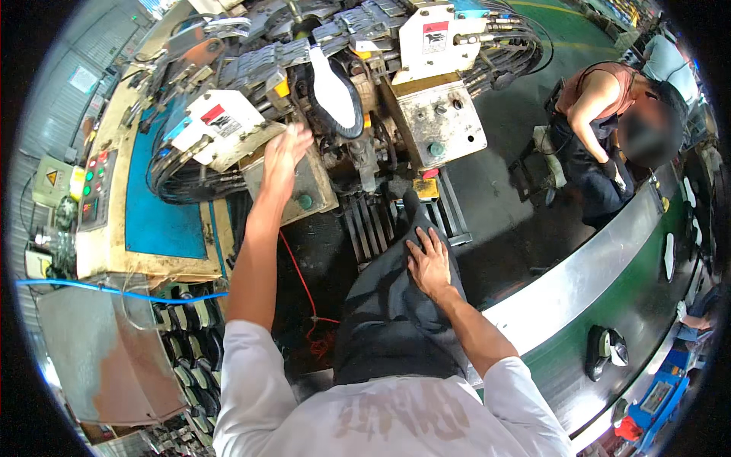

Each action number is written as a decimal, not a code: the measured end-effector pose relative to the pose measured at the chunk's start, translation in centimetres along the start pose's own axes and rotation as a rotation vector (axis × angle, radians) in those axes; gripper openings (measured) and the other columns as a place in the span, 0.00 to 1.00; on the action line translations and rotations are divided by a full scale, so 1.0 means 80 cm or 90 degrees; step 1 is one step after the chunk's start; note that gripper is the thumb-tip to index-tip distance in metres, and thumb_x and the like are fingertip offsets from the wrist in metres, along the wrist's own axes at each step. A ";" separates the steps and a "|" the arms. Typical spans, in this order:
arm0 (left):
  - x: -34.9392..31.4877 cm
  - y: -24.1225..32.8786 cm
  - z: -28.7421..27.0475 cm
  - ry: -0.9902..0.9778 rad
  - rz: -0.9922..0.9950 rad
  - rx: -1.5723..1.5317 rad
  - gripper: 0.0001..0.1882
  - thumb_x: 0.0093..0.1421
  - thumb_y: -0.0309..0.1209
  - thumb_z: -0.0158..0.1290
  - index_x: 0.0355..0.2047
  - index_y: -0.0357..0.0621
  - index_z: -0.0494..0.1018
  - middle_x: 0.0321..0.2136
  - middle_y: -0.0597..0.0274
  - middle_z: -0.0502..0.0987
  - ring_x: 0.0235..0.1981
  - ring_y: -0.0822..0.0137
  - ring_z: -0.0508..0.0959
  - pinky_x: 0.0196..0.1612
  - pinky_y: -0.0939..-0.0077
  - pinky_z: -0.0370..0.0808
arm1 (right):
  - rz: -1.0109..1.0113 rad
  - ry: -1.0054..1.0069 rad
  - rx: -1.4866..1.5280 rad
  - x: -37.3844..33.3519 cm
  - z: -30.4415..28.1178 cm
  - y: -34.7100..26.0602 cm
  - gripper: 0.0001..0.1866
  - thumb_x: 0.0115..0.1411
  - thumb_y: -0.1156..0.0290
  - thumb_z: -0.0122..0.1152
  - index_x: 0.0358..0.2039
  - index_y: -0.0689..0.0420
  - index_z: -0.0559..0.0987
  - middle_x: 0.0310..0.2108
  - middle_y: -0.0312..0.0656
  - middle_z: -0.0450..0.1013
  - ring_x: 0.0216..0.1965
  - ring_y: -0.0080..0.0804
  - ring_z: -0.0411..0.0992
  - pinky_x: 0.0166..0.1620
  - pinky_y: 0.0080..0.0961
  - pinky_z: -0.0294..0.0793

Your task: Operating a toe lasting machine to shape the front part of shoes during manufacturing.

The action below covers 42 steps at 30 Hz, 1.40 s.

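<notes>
Just beyond left fingertips, white-soled shoe

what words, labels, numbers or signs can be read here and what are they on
No wording is clear enough to quote:
yellow triangle sign on the box: symbol only
right label on the right guard: hand picture, print too small
left label on the left guard: too small
panel: markings too small
shirt print: too faded

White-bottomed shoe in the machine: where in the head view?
Top of the head view, just left of centre: the white-bottomed shoe is up and right of the left hand, with the right-side control box across from it.
</notes>
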<state>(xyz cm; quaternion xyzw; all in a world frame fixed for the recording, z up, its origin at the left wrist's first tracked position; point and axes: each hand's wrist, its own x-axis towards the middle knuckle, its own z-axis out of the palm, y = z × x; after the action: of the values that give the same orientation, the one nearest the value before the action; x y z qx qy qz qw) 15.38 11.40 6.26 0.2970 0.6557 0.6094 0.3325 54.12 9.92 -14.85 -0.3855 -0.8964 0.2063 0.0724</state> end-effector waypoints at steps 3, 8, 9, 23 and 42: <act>0.062 0.020 0.066 -0.043 -0.145 -0.274 0.32 0.75 0.52 0.55 0.64 0.35 0.72 0.54 0.50 0.83 0.56 0.54 0.81 0.66 0.55 0.74 | 0.007 0.027 0.003 0.005 -0.008 -0.001 0.25 0.66 0.61 0.66 0.64 0.44 0.81 0.78 0.41 0.58 0.80 0.51 0.49 0.76 0.56 0.56; 0.096 0.012 0.104 -0.040 -0.245 -0.434 0.17 0.74 0.40 0.56 0.55 0.42 0.77 0.46 0.54 0.84 0.48 0.55 0.84 0.56 0.53 0.82 | 0.015 -0.052 0.009 0.034 -0.016 0.000 0.25 0.69 0.59 0.62 0.66 0.41 0.79 0.79 0.40 0.56 0.80 0.50 0.48 0.78 0.57 0.53; 0.086 0.018 0.109 -0.029 -0.242 -0.421 0.18 0.74 0.40 0.56 0.56 0.42 0.76 0.47 0.53 0.84 0.48 0.55 0.84 0.56 0.53 0.82 | 0.008 -0.054 0.009 0.039 -0.016 0.001 0.25 0.68 0.59 0.62 0.66 0.41 0.80 0.78 0.40 0.57 0.80 0.50 0.48 0.78 0.56 0.53; -0.264 0.046 0.067 -0.062 -0.121 -0.149 0.40 0.66 0.31 0.65 0.75 0.41 0.61 0.57 0.56 0.79 0.54 0.63 0.80 0.57 0.65 0.79 | 0.055 -0.002 1.093 0.063 -0.163 -0.110 0.36 0.78 0.53 0.57 0.78 0.58 0.61 0.74 0.54 0.65 0.72 0.44 0.66 0.75 0.39 0.60; -0.786 -0.052 -0.055 0.769 -0.087 -0.257 0.49 0.67 0.37 0.62 0.82 0.44 0.47 0.69 0.49 0.70 0.66 0.57 0.73 0.70 0.63 0.68 | -0.409 -0.253 0.421 0.008 0.028 -0.194 0.21 0.75 0.65 0.62 0.62 0.64 0.81 0.59 0.51 0.80 0.59 0.36 0.78 0.64 0.30 0.73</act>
<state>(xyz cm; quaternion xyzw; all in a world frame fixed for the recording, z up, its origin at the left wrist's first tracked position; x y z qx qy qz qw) 49.84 -41.56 6.96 -0.2093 0.6175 0.7582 -0.0079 42.77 0.14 -10.30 0.0002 -0.8528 0.5164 0.0785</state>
